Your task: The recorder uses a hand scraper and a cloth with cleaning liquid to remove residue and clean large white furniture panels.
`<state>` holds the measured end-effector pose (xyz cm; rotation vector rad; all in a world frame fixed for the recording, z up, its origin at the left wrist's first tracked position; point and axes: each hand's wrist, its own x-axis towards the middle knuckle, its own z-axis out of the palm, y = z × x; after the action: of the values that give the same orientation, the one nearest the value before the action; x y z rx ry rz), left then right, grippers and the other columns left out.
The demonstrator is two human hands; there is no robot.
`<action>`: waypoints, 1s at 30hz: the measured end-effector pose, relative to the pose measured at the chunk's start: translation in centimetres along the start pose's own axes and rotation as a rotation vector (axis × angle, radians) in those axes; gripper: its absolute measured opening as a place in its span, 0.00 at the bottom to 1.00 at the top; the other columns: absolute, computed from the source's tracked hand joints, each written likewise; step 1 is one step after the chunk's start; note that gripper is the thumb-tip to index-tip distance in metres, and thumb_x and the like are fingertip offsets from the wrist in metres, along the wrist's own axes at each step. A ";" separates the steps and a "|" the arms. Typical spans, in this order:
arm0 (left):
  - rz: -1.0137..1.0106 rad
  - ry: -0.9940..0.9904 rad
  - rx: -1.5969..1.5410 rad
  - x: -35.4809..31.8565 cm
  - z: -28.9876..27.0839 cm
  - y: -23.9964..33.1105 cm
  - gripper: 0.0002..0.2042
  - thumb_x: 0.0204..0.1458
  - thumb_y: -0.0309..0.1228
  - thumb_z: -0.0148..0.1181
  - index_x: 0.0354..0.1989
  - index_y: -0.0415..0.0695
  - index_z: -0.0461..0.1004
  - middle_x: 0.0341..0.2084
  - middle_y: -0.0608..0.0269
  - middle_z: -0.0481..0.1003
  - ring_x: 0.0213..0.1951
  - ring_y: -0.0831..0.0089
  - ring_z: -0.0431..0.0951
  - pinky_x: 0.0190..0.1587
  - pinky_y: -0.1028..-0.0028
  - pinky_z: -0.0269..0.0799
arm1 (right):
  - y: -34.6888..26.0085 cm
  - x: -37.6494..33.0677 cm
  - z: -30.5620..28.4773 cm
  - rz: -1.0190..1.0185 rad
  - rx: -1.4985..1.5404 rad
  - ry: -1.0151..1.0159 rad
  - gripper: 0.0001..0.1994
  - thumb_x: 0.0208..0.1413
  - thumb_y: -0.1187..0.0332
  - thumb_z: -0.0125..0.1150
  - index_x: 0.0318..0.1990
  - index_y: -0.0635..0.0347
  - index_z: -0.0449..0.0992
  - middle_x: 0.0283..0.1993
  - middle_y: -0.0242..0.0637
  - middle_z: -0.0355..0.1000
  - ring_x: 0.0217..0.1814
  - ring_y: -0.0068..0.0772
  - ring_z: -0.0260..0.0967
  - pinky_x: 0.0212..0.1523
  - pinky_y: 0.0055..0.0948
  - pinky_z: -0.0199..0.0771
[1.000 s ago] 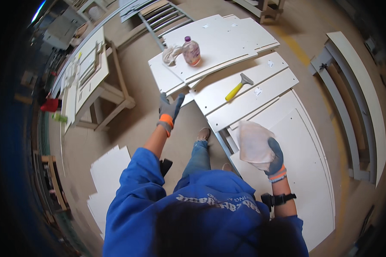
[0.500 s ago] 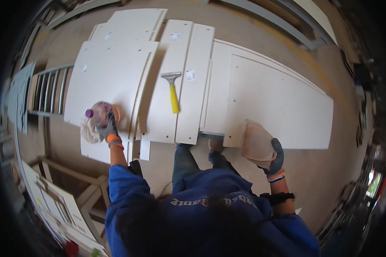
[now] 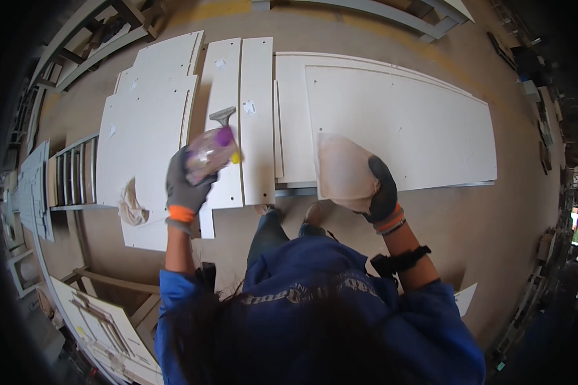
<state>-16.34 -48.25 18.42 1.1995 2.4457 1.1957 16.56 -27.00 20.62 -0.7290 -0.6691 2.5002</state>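
My left hand (image 3: 185,183), in a grey glove with an orange cuff, is closed round a clear plastic bottle (image 3: 207,158) with a purple cap, tilted toward the right. Beneath the bottle lies a scraper (image 3: 223,116) with a wide metal head; a bit of its yellow handle shows. In my gloved right hand (image 3: 383,192) is a folded pale cloth (image 3: 345,170), held above the near edge of the large white panel (image 3: 404,122). A crumpled whitish rag (image 3: 132,204) rests on the white panel (image 3: 141,141) at the left.
Narrow white panels (image 3: 257,128) with small labels lie between the larger ones. A metal rack with bars (image 3: 77,170) stands at the left, and grey steel frames (image 3: 366,11) at the far side. A framed board (image 3: 103,314) leans at the lower left. My shoes (image 3: 312,215) are close to the panels.
My left hand has lifted the bottle off the left panel and carried it right, over the scraper. My right hand with the cloth has moved left and away from me. The rag stays behind.
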 end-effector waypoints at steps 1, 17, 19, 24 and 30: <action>0.182 -0.012 0.117 0.1 0.9 1.8 0.37 0.29 0.33 0.75 0.53 0.39 0.67 0.47 0.50 0.72 0.49 0.52 0.72 0.52 0.61 0.69 | -0.3 0.1 0.3 0.063 0.076 -0.047 0.33 0.59 0.50 0.48 0.64 0.66 0.57 0.62 0.50 0.63 0.62 0.48 0.64 0.61 0.48 0.66; 0.786 0.083 0.751 -0.3 4.6 23.9 0.29 0.31 0.21 0.61 0.50 0.48 0.73 0.52 0.60 0.71 0.60 0.57 0.65 0.65 0.53 0.53 | -3.4 -4.4 -0.5 0.050 0.240 -0.433 0.36 0.60 0.46 0.43 0.66 0.65 0.51 0.65 0.49 0.57 0.66 0.43 0.58 0.65 0.44 0.61; 0.843 0.079 0.764 -0.3 4.7 25.1 0.25 0.34 0.22 0.62 0.47 0.50 0.75 0.51 0.61 0.72 0.60 0.59 0.66 0.65 0.54 0.54 | -2.9 -4.0 -1.6 0.004 0.217 -0.463 0.35 0.61 0.47 0.42 0.66 0.66 0.52 0.64 0.50 0.58 0.66 0.43 0.59 0.64 0.42 0.62; 0.925 0.058 0.798 -1.1 5.2 27.1 0.21 0.35 0.24 0.61 0.44 0.51 0.75 0.49 0.62 0.73 0.57 0.60 0.68 0.64 0.53 0.55 | -3.8 -5.1 -3.1 0.008 0.272 -0.404 0.31 0.62 0.50 0.45 0.64 0.64 0.57 0.62 0.46 0.62 0.63 0.41 0.63 0.63 0.41 0.64; 0.931 0.031 0.839 -1.4 5.1 28.6 0.21 0.34 0.22 0.61 0.43 0.51 0.76 0.48 0.63 0.74 0.57 0.60 0.69 0.64 0.54 0.56 | -4.4 -6.2 -2.8 0.059 0.351 -0.409 0.31 0.62 0.49 0.46 0.65 0.63 0.57 0.62 0.46 0.62 0.63 0.42 0.62 0.64 0.43 0.63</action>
<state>3.88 -36.07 35.46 2.7316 2.4925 0.1727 24.16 -26.01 23.31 -0.1112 -0.3219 2.7451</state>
